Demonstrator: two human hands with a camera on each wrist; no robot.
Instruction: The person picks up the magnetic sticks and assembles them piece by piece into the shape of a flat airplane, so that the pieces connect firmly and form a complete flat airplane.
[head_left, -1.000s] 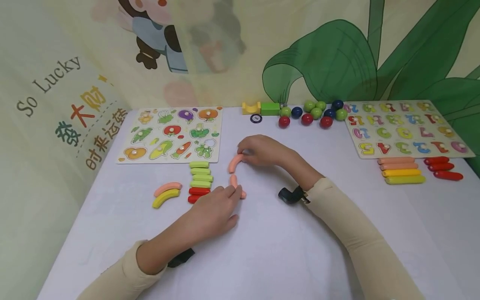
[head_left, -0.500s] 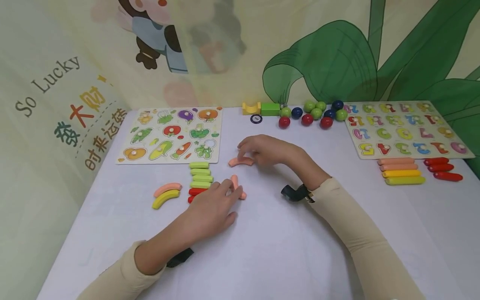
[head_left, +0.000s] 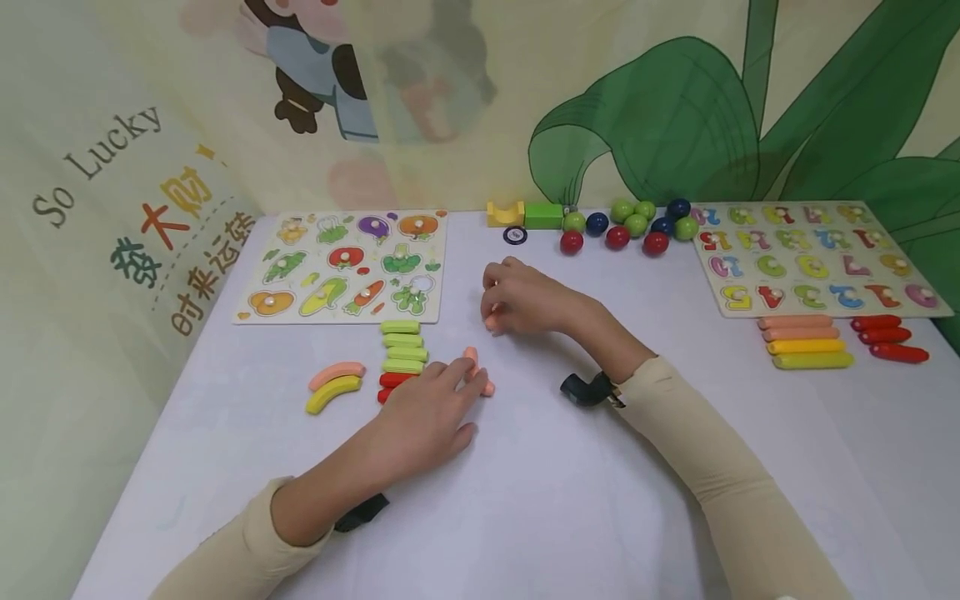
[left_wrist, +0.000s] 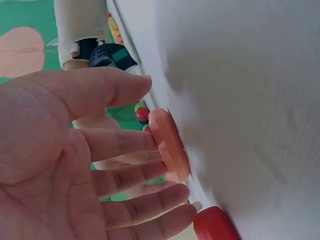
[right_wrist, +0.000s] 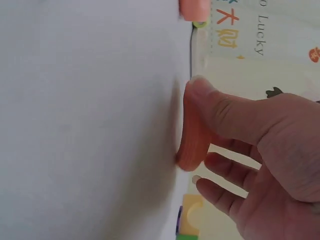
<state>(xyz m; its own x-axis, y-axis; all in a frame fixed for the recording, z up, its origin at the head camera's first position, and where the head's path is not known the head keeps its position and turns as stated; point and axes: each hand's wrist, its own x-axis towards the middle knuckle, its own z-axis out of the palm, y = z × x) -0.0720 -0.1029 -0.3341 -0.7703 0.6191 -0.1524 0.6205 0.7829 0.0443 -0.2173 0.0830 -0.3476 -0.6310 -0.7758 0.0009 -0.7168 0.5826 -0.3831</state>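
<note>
My right hand pinches a curved salmon-pink stick between thumb and fingers, low over the white table. In the head view the fingers cover most of that stick. Palm turned down, my left hand has its fingers stretched out. Their tips are at a second curved pink stick, partly hidden behind them in the head view. Red sticks lie under the left fingers, in line with several light green sticks. A pink and a yellow curved stick lie together farther left.
A vegetable puzzle board lies at the back left, a number puzzle board at the back right. Between them are yellow and green blocks, a small dark disc and coloured balls. Pink, yellow and red sticks lie right.
The right hand has let the curved pink stick turn sideways, loosened its fingers, then closed on it again slightly farther right. The left hand stays almost in place, its fingers lifted a little.
</note>
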